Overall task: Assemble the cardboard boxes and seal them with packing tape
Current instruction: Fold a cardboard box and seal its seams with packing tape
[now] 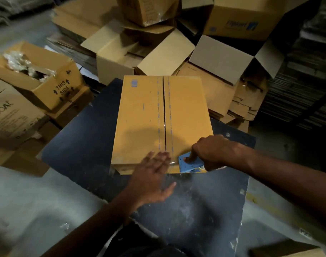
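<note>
The cardboard box (162,121) lies on the dark worktable (205,210), its two top flaps folded shut and meeting along a centre seam (165,115) that runs away from the person. The left hand (153,179) is spread, fingers straight, its fingertips lying on the near edge of the box just beside the seam. The right hand (208,151) grips the blue tape dispenser (190,163), forefinger pressing on its top face, the tool resting on the near right part of the box top. A short glossy strip near the seam end may be tape; the blur prevents confirmation. The box appears empty and therefore light; it will probably slide on the table under the pull of the dispenser unless held down. The corrugated board is stiff along its edges but likely gives at the flap centres, so holding pressure belongs flat beside the seam. Opened cartons (132,58) and flattened stock (240,108) are stacked behind the table.
</note>
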`<state>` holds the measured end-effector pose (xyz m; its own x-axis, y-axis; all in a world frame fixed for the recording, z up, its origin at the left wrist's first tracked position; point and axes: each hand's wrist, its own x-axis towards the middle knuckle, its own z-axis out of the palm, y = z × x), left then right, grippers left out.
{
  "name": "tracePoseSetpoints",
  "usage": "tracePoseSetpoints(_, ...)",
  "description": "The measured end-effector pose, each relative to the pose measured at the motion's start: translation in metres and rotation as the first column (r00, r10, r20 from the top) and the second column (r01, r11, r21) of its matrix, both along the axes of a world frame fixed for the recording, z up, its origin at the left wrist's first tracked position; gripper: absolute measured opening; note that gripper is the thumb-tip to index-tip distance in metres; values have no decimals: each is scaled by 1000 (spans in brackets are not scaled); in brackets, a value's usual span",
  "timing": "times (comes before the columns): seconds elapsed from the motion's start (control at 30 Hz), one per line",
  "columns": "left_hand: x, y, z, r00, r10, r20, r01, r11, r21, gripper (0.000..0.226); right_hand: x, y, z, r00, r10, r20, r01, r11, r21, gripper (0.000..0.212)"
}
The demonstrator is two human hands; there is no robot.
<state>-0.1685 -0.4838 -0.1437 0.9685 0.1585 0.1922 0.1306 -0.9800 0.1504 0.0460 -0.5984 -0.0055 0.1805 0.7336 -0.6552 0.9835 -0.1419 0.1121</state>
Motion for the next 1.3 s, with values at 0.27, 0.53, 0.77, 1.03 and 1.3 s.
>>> tracePoseSetpoints(0.27, 20, -23, -30, 992, 18, -124, -16, 1000, 15, 86, 4, -7, 11, 1000, -17, -11, 16, 1000, -22, 64)
tracePoseSetpoints(0.53, 20, -28, -31, 993, 55, -106, -50, 997, 56, 87, 48, -63, 15, 996, -40, 76, 46, 995, -88, 63)
tracePoseSetpoints(0.77, 30, -40, -15, 987, 103, -122, -102, 995, 19, 83, 60, -84, 6, 995, -91, 42, 92, 996, -21, 62)
tracePoseSetpoints(1.03, 98, -102, 4, 962, 9, -272, -9, 1000, 2, 91, 64, -88, 2, 999, -51, -1, 51, 998, 35, 61)
tracePoseSetpoints(1.3, 97, -99, -3, 943, 21, -332, -25, 1000, -7, 93, 85, -119, 6, 994, -112, 13, 111, 992, 59, 68)
